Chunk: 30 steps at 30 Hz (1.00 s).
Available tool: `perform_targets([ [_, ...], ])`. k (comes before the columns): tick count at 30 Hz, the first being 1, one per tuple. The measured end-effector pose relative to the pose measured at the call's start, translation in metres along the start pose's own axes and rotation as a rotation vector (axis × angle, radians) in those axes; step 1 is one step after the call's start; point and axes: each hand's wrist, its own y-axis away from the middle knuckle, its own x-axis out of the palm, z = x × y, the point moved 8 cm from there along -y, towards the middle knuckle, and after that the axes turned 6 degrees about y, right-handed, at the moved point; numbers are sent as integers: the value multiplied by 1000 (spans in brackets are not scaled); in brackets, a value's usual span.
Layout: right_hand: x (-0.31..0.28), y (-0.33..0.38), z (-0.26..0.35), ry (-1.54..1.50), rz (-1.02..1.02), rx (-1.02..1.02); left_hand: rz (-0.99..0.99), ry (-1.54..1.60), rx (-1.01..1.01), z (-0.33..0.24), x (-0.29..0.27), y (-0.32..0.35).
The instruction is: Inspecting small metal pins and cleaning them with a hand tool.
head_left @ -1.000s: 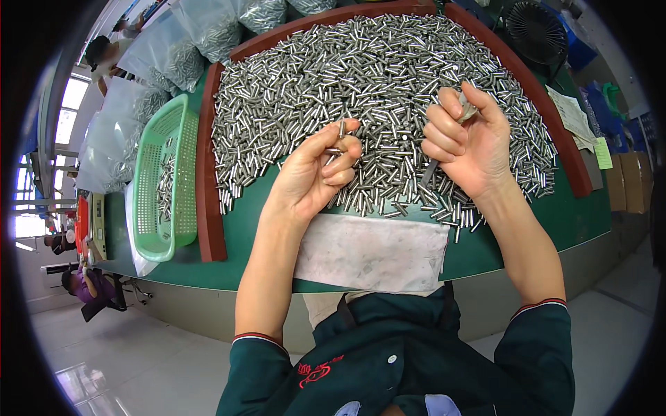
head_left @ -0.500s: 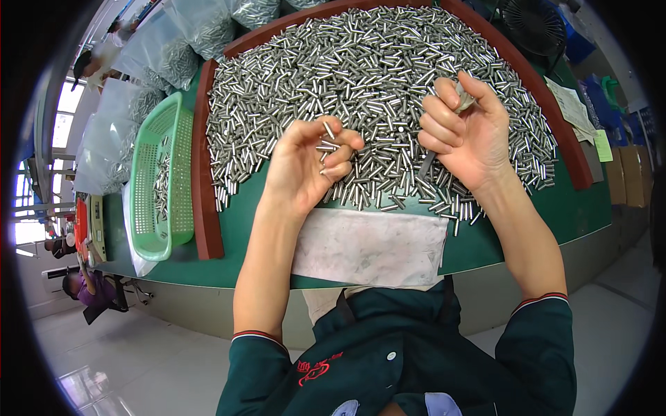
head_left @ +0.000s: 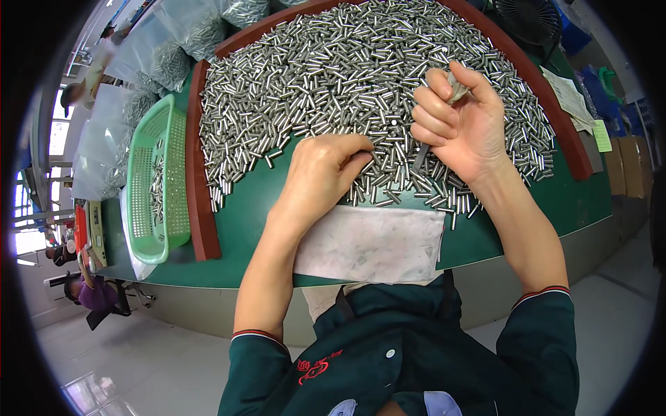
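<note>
A big heap of short shiny metal pins (head_left: 347, 69) covers the green table top (head_left: 243, 229) inside a curved brown wooden rim (head_left: 197, 173). My left hand (head_left: 322, 173) lies palm down on the near edge of the heap, with its fingers curled into the pins and its fingertips hidden. My right hand (head_left: 458, 121) is raised a little above the heap, palm toward me. Its fingers are closed around a small grey metal tool (head_left: 454, 84), and a dark thin end (head_left: 420, 158) sticks out below the fist. A white cloth (head_left: 368, 243) lies at the table's front edge between my forearms.
A green plastic basket (head_left: 156, 180) holding some pins stands left of the rim. Clear bags of pins (head_left: 166, 48) are piled at the back left. A black fan (head_left: 531, 17) and paper sheets (head_left: 569, 97) are at the right. Other people (head_left: 83, 291) sit far left.
My left hand held pins palm up in its fingers; it has turned over and dropped onto the near edge of the heap. My right hand has stayed where it was, closed.
</note>
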Motion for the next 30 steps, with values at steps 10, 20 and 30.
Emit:
perform_targets([
  [10, 0, 0, 1, 27, 16, 13, 64, 98, -112, 3, 1, -1],
  [20, 3, 1, 0, 18, 15, 10, -54, 1554, -570, 41, 9, 9],
  [30, 2, 0, 0, -10, -15, 1, -12, 1392, -538, 41, 12, 7],
])
